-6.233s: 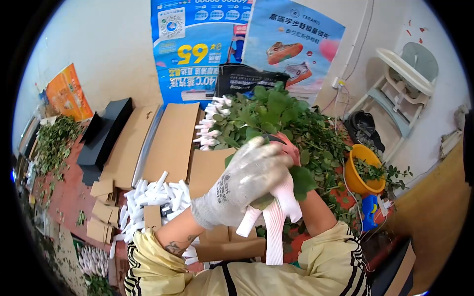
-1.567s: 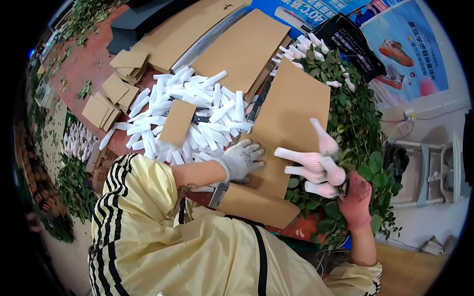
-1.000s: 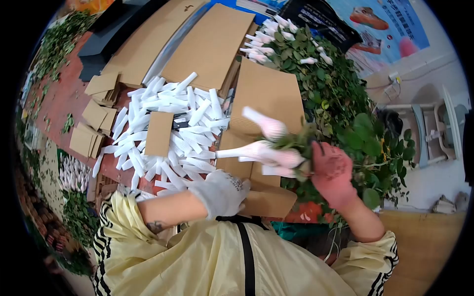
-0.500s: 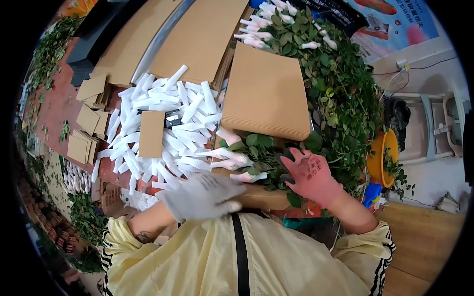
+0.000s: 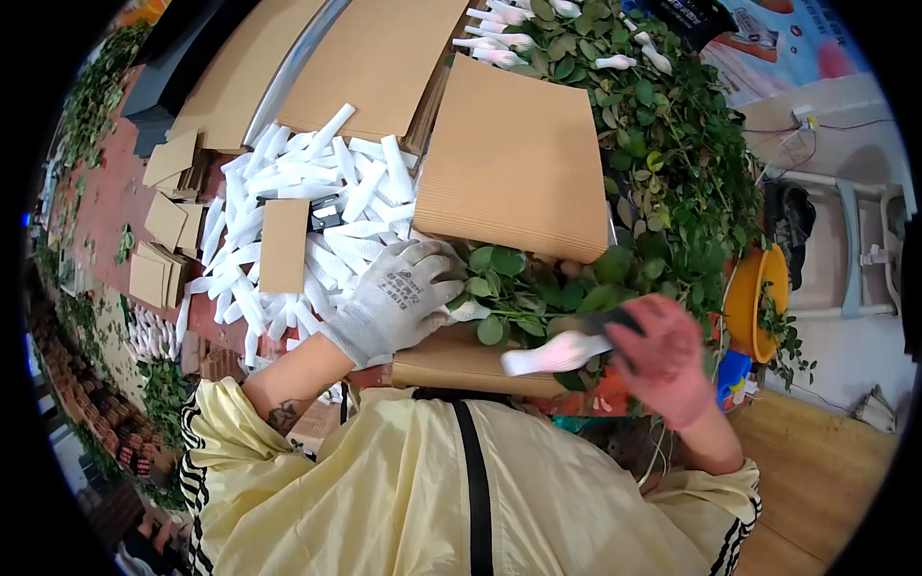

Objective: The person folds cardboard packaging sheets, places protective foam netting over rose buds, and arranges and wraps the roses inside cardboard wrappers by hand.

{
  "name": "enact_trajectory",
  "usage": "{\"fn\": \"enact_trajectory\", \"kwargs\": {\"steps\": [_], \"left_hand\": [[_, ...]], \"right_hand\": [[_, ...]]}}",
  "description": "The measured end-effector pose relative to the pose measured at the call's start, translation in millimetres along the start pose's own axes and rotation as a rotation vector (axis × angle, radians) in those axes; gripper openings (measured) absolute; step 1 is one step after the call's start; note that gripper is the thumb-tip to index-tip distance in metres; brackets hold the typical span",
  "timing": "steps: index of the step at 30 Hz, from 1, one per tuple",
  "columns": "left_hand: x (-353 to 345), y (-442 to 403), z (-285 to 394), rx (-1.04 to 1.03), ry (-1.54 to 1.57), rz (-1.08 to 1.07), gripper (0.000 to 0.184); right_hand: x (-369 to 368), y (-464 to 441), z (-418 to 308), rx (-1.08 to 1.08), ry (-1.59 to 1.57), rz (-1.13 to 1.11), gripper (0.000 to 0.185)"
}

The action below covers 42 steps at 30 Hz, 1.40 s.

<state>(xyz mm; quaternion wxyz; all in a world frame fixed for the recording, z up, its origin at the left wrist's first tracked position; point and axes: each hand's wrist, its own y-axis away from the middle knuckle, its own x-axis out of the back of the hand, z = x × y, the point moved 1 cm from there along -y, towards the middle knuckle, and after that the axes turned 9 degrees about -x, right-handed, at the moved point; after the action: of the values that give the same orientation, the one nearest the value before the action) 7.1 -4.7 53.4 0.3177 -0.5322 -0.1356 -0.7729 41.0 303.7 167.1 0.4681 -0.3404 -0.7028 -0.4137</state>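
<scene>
My left hand (image 5: 408, 293), in a grey-white glove, lies palm down over the net-wrapped flower heads, its fingers curved over them and hiding most. Leafy stems (image 5: 519, 298) run right from it across the cardboard (image 5: 461, 367). A single flower in a white net sleeve (image 5: 557, 353) points left from my right hand (image 5: 658, 355), whose pink glove is blurred. Its fingers are closed at the flower's right end. Behind both hands a raised cardboard flap (image 5: 519, 158) stands over the stems.
White foam net sleeves (image 5: 279, 182) are heaped on the left, with a small cardboard piece (image 5: 284, 246) on top. Cardboard sheets (image 5: 355, 72) are stacked behind. A leafy pile with wrapped flowers (image 5: 663, 134) fills the right, near a yellow basin (image 5: 759, 302).
The wrapped bunch went from my right hand onto the cardboard. My left hand moved forward over the flower heads. My right hand, spread half a second ago, has closed on a single flower.
</scene>
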Motion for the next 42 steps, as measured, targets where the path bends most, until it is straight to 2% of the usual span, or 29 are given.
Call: {"fn": "enact_trajectory", "kwargs": {"steps": [3, 5, 7, 8, 10, 14, 16, 19, 20, 21, 23, 24, 26, 29, 30, 32, 33, 34, 37, 38, 40, 42], "left_hand": [[-7, 6, -3, -0.103, -0.039, 0.041, 0.042], [-10, 8, -3, -0.140, -0.098, 0.036, 0.038], [-11, 7, -3, -0.190, -0.094, 0.091, 0.038], [-11, 9, 1, -0.026, 0.138, 0.109, 0.038], [-11, 14, 2, -0.177, -0.006, 0.091, 0.037], [-11, 16, 0, -0.178, 0.072, 0.147, 0.041], [-7, 21, -7, -0.154, 0.059, 0.148, 0.043], [5, 27, -20, -0.095, 0.111, 0.184, 0.051], [6, 32, -24, -0.050, 0.129, 0.204, 0.050], [6, 37, -27, -0.003, 0.145, 0.226, 0.049], [-2, 42, -26, 0.028, 0.096, 0.266, 0.044], [-7, 44, -25, 0.079, 0.113, 0.202, 0.040], [-11, 41, -20, 0.209, 0.127, 0.014, 0.037], [-18, 38, -19, 0.254, 0.081, 0.012, 0.038], [-21, 38, -22, 0.255, 0.083, 0.011, 0.038], [-24, 38, -31, 0.059, 0.062, 0.069, 0.042], [-27, 38, -33, 0.066, 0.066, 0.070, 0.042], [-30, 38, -34, 0.038, 0.080, 0.094, 0.042], [-31, 33, -34, 0.004, 0.115, 0.152, 0.040], [-29, 31, -32, 0.070, 0.120, 0.113, 0.039], [-23, 25, -28, 0.126, 0.122, 0.071, 0.039], [-21, 26, -23, 0.251, 0.036, 0.154, 0.034]], "right_hand": [[51, 18, 6, -0.114, 0.454, 0.342, 0.039], [64, 5, -14, -0.088, 0.393, 0.354, 0.044], [29, -15, -32, 0.093, 0.661, 0.342, 0.047], [6, -28, -38, 0.184, 0.814, 0.370, 0.049], [-50, -69, -37, 0.316, 1.044, 0.419, 0.046], [-116, -113, -31, 0.421, 1.262, 0.576, 0.037], [-118, -127, -34, 0.248, 0.608, 0.148, 0.030], [-110, -131, -35, 0.274, 0.512, 0.141, 0.020], [-99, -118, -37, 0.124, 0.291, 0.022, 0.018], [-78, -104, -46, 0.141, 0.291, 0.014, 0.018], [-48, -84, -56, 0.298, 0.347, 0.236, 0.030], [-54, -82, -58, 0.313, 0.343, 0.231, 0.030], [-75, -78, -59, 0.233, 0.242, -0.007, 0.044], [-97, -89, -49, 0.194, 0.258, -0.140, 0.048], [-97, -89, -43, 0.211, 0.090, -0.072, 0.040], [-93, -84, -35, 0.265, 0.038, -0.089, 0.040], [-88, -81, -35, 0.316, -0.017, -0.104, 0.041], [-82, -81, -36, 0.363, 0.055, -0.227, 0.044], [-73, -74, -37, 0.451, 0.176, -0.201, 0.043], [-77, -72, -36, 0.443, 0.175, -0.201, 0.043], [-87, -72, -37, 0.348, 0.158, 0.077, 0.040], [-98, -78, -43, 0.264, 0.200, 0.009, 0.040]]}}
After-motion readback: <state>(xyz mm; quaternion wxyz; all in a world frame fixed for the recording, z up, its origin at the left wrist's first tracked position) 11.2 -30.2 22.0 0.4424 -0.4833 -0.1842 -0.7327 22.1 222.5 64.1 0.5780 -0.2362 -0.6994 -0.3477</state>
